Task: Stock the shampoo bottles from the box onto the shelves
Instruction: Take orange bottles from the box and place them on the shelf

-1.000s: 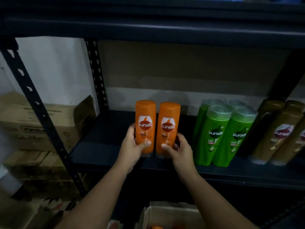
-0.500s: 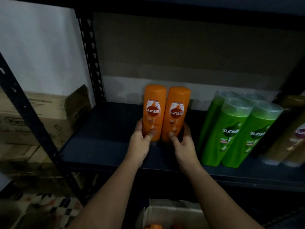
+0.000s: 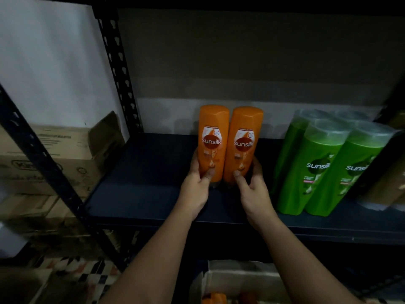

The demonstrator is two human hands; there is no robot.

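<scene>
- Head view — the left hand (image 3: pixel 198 186) grips the left orange plastic shampoo bottle (image 3: pixel 212 142) low on its body, thumb across the front, fingers round its far side.
- The right hand (image 3: pixel 252 185) grips the right orange plastic shampoo bottle (image 3: pixel 244 144) the same way, thumb on the front near its base.
- Both bottles stand upright and touching each other on the dark blue metal shelf (image 3: pixel 142 194), deep toward the back wall.
- Change: a second ago the pair sat closer to the shelf's front edge; since then the hands have pushed them back together, grips unchanged, labels still facing out.
- The cluster of green shampoo bottles with clear caps (image 3: pixel 324 167) stands to the right of the pair, near but apart; brownish bottles (image 3: pixel 392 189) lie beyond it, half hidden by a black upright.
- The open cardboard box (image 3: pixel 236 279) sits below the shelf at the frame's bottom edge, with orange shapes inside, probably more bottles.
- Judgement: these two look seated in their row — release seems the step in hand, then another reach to the box.
- Stacked brown cartons (image 3: pixel 50 154) sit left, beyond the perforated black shelf post (image 3: pixel 118 69).
</scene>
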